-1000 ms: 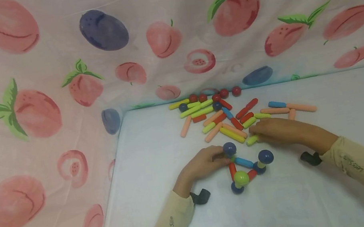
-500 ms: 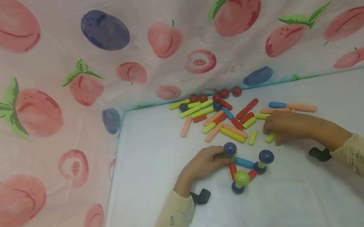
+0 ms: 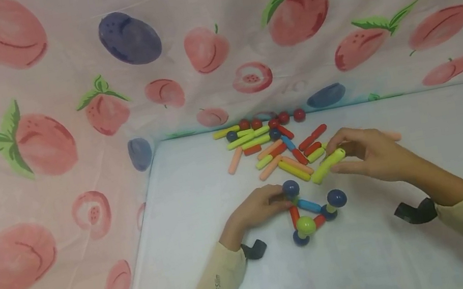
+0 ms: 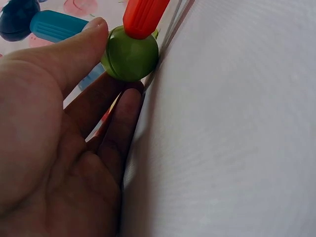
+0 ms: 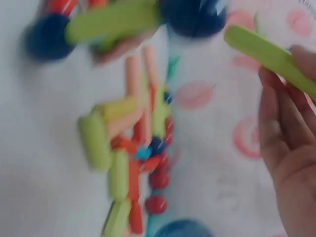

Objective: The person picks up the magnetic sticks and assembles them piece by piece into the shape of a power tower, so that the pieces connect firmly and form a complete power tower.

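My left hand (image 3: 258, 207) grips the near-left corner of a toy frame built of balls and rods. In the left wrist view its thumb and fingers hold a green ball (image 4: 131, 54) with a red rod (image 4: 144, 17) plugged into it. The frame's base shows a blue rod (image 3: 309, 205), red rods and dark blue balls; upright posts carry dark blue balls (image 3: 336, 198) and a yellow-green ball (image 3: 306, 225). My right hand (image 3: 373, 155) pinches a yellow-green rod (image 3: 330, 164) between thumb and fingers, raised beside the frame. The rod's other end points free toward the frame.
Loose rods in yellow (image 3: 294, 171), peach (image 3: 236, 160), red (image 3: 313, 137), green and blue lie in a pile behind the frame. Several red balls (image 3: 299, 115) line the table's back edge, against a fruit-print curtain (image 3: 213, 96).
My right hand has gone from the loose rods at the pile's right side to lifting a yellow-green rod, turning as it rises. My left hand and the frame stay in place.
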{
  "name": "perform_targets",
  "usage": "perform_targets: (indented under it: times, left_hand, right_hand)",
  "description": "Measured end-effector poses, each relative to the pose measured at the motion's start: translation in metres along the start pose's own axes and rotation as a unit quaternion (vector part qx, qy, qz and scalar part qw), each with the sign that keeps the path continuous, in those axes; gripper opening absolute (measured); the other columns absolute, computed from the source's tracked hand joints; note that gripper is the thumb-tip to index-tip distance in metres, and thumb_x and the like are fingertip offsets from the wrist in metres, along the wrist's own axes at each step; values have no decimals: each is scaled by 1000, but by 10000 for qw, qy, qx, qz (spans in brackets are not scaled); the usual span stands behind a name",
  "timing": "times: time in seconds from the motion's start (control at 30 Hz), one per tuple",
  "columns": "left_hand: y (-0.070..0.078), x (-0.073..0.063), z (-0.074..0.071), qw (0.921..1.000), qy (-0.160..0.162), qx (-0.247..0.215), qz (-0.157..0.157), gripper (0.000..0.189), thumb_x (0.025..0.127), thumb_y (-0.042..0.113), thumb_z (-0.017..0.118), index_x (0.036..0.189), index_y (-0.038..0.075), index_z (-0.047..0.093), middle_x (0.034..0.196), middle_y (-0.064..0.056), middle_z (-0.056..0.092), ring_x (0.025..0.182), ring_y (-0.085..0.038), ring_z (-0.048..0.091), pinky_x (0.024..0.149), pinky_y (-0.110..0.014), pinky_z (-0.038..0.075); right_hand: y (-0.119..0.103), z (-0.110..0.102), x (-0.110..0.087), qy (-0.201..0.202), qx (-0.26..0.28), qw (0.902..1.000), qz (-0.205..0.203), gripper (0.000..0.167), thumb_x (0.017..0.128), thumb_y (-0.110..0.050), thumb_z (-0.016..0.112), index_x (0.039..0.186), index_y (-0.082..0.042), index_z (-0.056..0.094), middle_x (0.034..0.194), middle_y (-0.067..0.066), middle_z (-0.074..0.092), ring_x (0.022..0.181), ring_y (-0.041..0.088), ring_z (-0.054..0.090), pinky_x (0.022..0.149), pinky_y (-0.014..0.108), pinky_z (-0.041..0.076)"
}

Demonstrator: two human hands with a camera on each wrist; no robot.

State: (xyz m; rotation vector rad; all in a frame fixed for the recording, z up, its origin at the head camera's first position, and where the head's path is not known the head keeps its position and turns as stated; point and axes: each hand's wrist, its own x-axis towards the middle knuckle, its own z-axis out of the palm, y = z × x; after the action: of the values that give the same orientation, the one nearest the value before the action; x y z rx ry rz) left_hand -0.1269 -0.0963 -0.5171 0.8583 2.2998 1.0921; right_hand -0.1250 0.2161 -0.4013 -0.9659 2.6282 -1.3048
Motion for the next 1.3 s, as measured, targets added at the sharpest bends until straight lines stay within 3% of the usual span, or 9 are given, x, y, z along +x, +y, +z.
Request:
perform_targets:
  times: [0.07, 0.2, 0.3, 0.63, 0.8, 0.93, 1.07, 1.2, 1.3]
  left_hand:
    - [0, 0, 0, 10000, -2, 1, 20, 22, 100, 41, 63, 119, 29, 67, 109, 16, 67, 103, -3, 59, 98, -23, 51]
    - [-1, 0, -1, 10000, -16, -6, 31, 23, 101, 41, 63, 120, 30, 67, 110, 16, 67, 104, -2, 59, 100, -23, 50]
    - [-1, 0, 0, 10000, -31, -29, 22, 22, 101, 41, 63, 119, 30, 67, 111, 16, 67, 105, -2, 59, 101, -23, 50]
    - [-1, 0, -1, 10000, -18, -79, 15, 27, 100, 44, 63, 123, 30, 65, 116, 15, 67, 111, -3, 60, 103, -24, 50]
    - [20, -12, -14, 9971, 24, -152, -744, 46, 94, 37, 73, 134, 22, 57, 131, 7, 62, 122, -9, 61, 104, -26, 51]
    - [50, -30, -23, 9868, -338, 767, -1385, 42, 87, 29, 82, 120, 16, 60, 113, 3, 62, 101, -11, 60, 92, -25, 53]
    - [76, -42, -8, 9836, -848, 1197, -1045, 45, 80, 37, 87, 113, 19, 62, 103, 6, 59, 90, -6, 55, 80, -19, 51]
    - [85, -39, 19, 9926, -332, 1059, -485, 42, 80, 38, 87, 110, 21, 63, 104, 10, 55, 89, -1, 52, 77, -14, 48]
    - [83, -38, 28, 9944, 140, 911, -509, 32, 82, 27, 87, 105, 22, 65, 98, 13, 57, 86, -1, 52, 76, -15, 47]
  right_hand:
    - [-10, 4, 0, -380, 185, 9990, -141, 32, 82, -16, 87, 104, -26, 66, 101, -14, 69, 98, 5, 68, 89, 18, 57]
    - [-16, 15, 0, -1247, -275, 9913, -321, 30, 81, -27, 87, 99, -37, 65, 96, -26, 68, 95, 0, 64, 87, 31, 58]
    - [-12, 26, 0, -1656, -270, 9854, -287, 28, 82, -29, 87, 97, -38, 65, 93, -26, 68, 92, 1, 63, 85, 33, 57]
    - [-9, 54, -4, -1963, -1048, 9749, -71, 27, 78, -38, 88, 89, -38, 63, 81, -26, 57, 77, 1, 54, 74, 25, 48]
    - [-10, 56, -5, -2042, -1115, 9725, 111, 27, 79, -36, 88, 90, -36, 63, 80, -21, 55, 76, 3, 52, 67, 20, 49]
    - [-7, 52, -6, -2169, -874, 9722, 132, 27, 81, -32, 88, 95, -37, 66, 86, -23, 61, 81, 3, 56, 74, 22, 54]
    - [-1, 45, -9, -2258, -560, 9723, 245, 32, 80, -26, 88, 102, -39, 68, 95, -25, 66, 89, 1, 60, 85, 25, 56]
    - [3, 41, -13, -2244, -283, 9738, 220, 34, 81, -25, 88, 106, -38, 68, 100, -24, 69, 93, 2, 61, 88, 25, 56]
    - [3, 41, -17, -2280, 41, 9734, 238, 35, 81, -25, 87, 109, -35, 69, 105, -21, 71, 98, 3, 63, 89, 27, 57]
